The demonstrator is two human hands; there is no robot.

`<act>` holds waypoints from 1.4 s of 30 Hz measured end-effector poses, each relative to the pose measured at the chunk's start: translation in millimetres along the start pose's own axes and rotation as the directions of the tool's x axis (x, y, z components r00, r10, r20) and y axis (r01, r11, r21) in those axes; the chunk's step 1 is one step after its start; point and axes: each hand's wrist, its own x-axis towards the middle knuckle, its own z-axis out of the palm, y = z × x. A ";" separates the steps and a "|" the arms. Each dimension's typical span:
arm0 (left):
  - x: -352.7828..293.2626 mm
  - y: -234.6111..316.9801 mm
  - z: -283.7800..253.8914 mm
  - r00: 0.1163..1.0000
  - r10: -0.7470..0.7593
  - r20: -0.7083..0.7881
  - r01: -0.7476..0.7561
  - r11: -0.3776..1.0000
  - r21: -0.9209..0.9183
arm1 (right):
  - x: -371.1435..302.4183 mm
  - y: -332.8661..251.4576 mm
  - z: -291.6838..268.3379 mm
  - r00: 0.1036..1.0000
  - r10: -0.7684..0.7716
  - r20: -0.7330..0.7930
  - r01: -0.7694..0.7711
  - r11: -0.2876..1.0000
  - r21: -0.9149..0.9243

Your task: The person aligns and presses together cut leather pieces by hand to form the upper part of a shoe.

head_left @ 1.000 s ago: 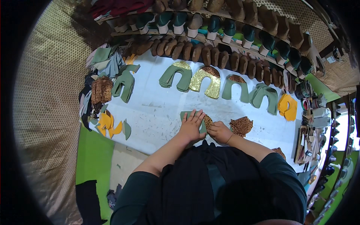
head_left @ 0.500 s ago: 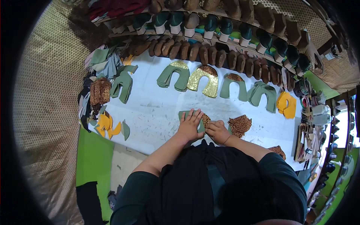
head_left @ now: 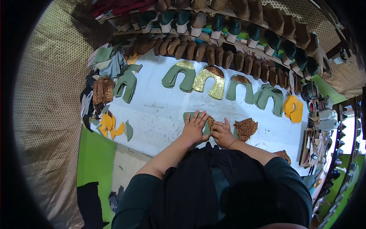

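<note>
My left hand [head_left: 194, 129] lies flat with its fingers spread on a green cut shoe-upper piece [head_left: 187, 115] at the front middle of the table. A leopard-print piece [head_left: 211, 121] adjoins the green one, partly covered by my hands. My right hand [head_left: 224, 134] has its fingers bent down at the leopard-print piece's right edge, with one finger raised away from the others. Whatever lies under its fingertips is hidden. Just right of that hand is a crumpled pile of leopard-print pieces [head_left: 246, 129], with a bit of green showing beside it.
Arch-shaped green pieces [head_left: 177, 79], a gold glitter piece [head_left: 215, 86] and yellow pieces [head_left: 293, 108] line the white table's [head_left: 156, 118] far side. Yellow and green scraps [head_left: 108, 123] lie left. Wooden shoe lasts [head_left: 219, 57] fill the shelves behind; tools [head_left: 312, 147] stand at right.
A finger of my right hand has lifted away from the others, and that hand looks less tightly closed. My left hand stays spread on the green piece. The whole view has shifted slightly.
</note>
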 end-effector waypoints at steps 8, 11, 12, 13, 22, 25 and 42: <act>1.3 3.1 -4.6 0.999 -0.009 0.040 0.008 1.000 0.020 | -4.5 5.4 1.4 0.998 -0.065 0.019 0.065 0.998 -0.012; 0.9 2.6 -5.7 0.999 -0.012 0.053 0.010 1.000 0.025 | -6.5 4.3 -3.5 0.990 -0.138 0.022 0.139 0.989 -0.058; 0.9 2.8 -5.6 0.999 -0.013 0.052 0.012 1.000 0.021 | -7.4 4.1 -6.5 0.984 -0.173 0.044 0.176 0.982 -0.074; 1.0 2.9 -5.5 0.999 -0.015 0.050 0.014 1.000 0.016 | -7.8 4.0 -8.0 0.984 -0.173 0.042 0.176 0.982 -0.075; 0.6 1.9 -3.2 0.999 0.001 0.043 -0.003 0.999 0.040 | -7.1 5.0 -17.5 0.966 -0.221 0.138 0.218 0.975 0.033; 0.2 3.2 -6.4 0.998 -0.005 0.058 0.004 1.000 0.019 | -6.7 4.4 -17.1 0.967 -0.209 0.143 0.204 0.978 0.053; -20.5 -16.9 9.4 0.989 0.150 -0.018 -0.150 0.989 -0.006 | 0.6 -0.1 -17.6 0.985 0.124 0.121 -0.134 0.988 0.081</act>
